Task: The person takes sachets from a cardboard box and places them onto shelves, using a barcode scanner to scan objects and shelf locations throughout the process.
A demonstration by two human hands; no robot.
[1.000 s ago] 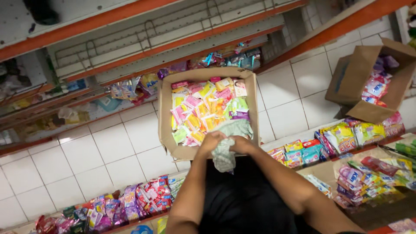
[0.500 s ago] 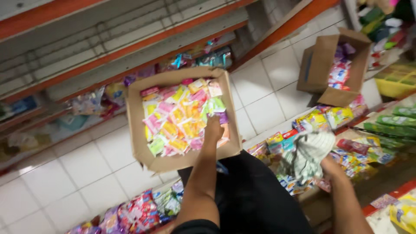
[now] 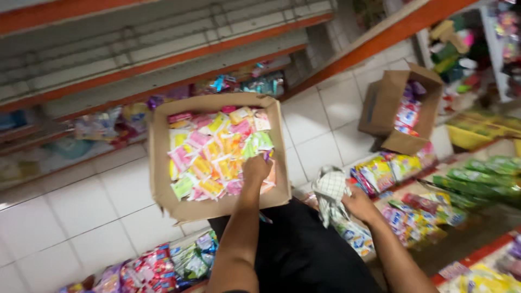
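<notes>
The open cardboard box (image 3: 163, 163) of small bright sachets (image 3: 217, 154) sat on the tiled floor (image 3: 81, 211) in front of the person's knees, close to the lowest shelf (image 3: 163, 76). It was still nearly full: pink, yellow, green and orange packets lay in loose rows across its whole bottom, so, as I judged it, little had been taken out and most of the unpacking was left. The left hand (image 3: 256, 168) reached into the box's near right corner, fingers curled down among the sachets; whether it had closed on one I could not tell. The right hand (image 3: 359, 205) was well off to the right, clenched on a checked cloth (image 3: 329, 192) that hung bunched over the packets laid along the floor's right edge (image 3: 412, 217).

Further out, a second, smaller cardboard box (image 3: 404, 111) stood tilted open near the orange upright (image 3: 374, 43), a few packets inside. More packets (image 3: 163, 266) lay in a row along the floor's near edge, and some sat on the low shelf behind the big box.

A second before, both hands had met over the box's near edge with the cloth bunched between them. Half a second before, the right hand had already carried the cloth out to the right while the left stayed at the box. By this moment the cloth had come lower, nearer the floor packets, and the view had swung a little rightward; the sachets looked unchanged.
</notes>
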